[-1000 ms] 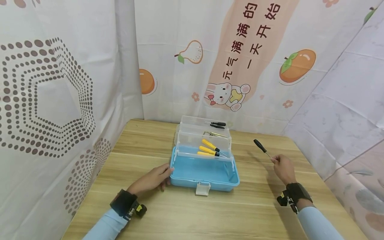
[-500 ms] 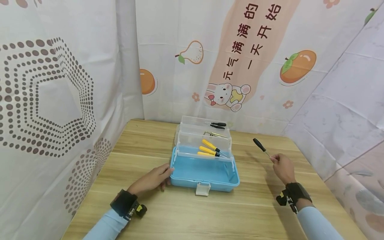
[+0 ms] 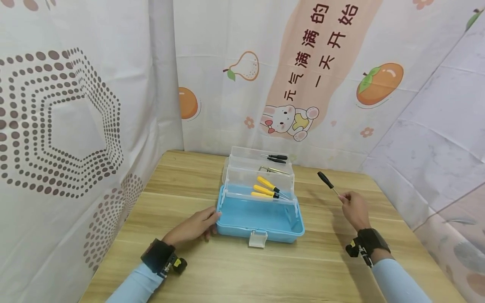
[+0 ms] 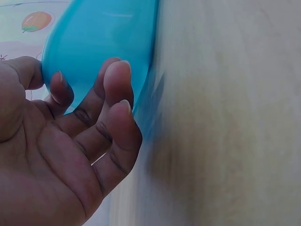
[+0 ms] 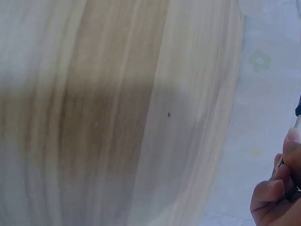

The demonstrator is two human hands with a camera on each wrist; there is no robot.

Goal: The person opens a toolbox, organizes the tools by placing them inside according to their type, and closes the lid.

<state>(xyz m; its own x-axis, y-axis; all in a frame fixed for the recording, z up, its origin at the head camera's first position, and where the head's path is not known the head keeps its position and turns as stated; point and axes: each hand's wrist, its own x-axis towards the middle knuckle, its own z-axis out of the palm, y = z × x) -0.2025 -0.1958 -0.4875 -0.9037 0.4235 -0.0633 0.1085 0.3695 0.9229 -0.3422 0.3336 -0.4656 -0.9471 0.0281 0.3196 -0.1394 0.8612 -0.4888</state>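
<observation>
A blue toolbox (image 3: 261,235) stands on the table with its clear trays raised. My left hand (image 3: 195,227) holds its left front corner; in the left wrist view the thumb is at the rim and the bent fingers (image 4: 120,127) lie by the outer wall. To the right of the box, my right hand (image 3: 355,209) pinches a black-handled screwdriver (image 3: 325,180) by its metal shaft, handle pointing away and up to the left. Yellow-handled screwdrivers (image 3: 267,183) lie in the lower tray. The right wrist view shows only the pinching fingertips (image 5: 292,135) and a bit of the screwdriver.
Hex keys (image 3: 276,171) lie in the middle tray, and black-handled tools (image 3: 278,159) in the top one. A white latch (image 3: 258,239) hangs at the box's front. The wooden table (image 3: 212,273) meets printed curtains (image 3: 212,105) at the back and sides.
My right hand has shifted slightly left with the screwdriver, toward the toolbox. The left hand stays at the box corner. The head view has turned a little.
</observation>
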